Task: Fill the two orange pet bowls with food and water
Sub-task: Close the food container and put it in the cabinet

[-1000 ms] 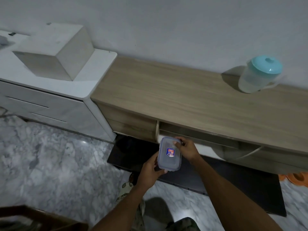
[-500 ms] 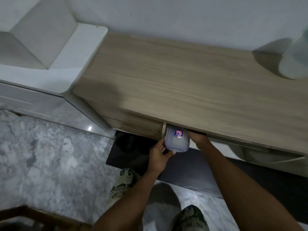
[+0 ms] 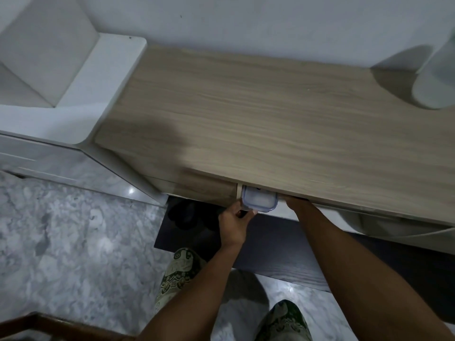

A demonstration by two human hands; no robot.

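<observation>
Both hands reach to the lower middle of the frame, where a clear plastic container [image 3: 258, 199] with a bluish rim pokes out from under the front edge of the wooden cabinet top [image 3: 270, 119]. The left hand [image 3: 232, 223] holds the container's near left corner, thumb and fingers curled against it. The right hand [image 3: 295, 203] lies just right of the container. Its fingers are hidden beneath the top, so its grip cannot be told. A pale jug [image 3: 435, 80] stands at the upper right edge.
</observation>
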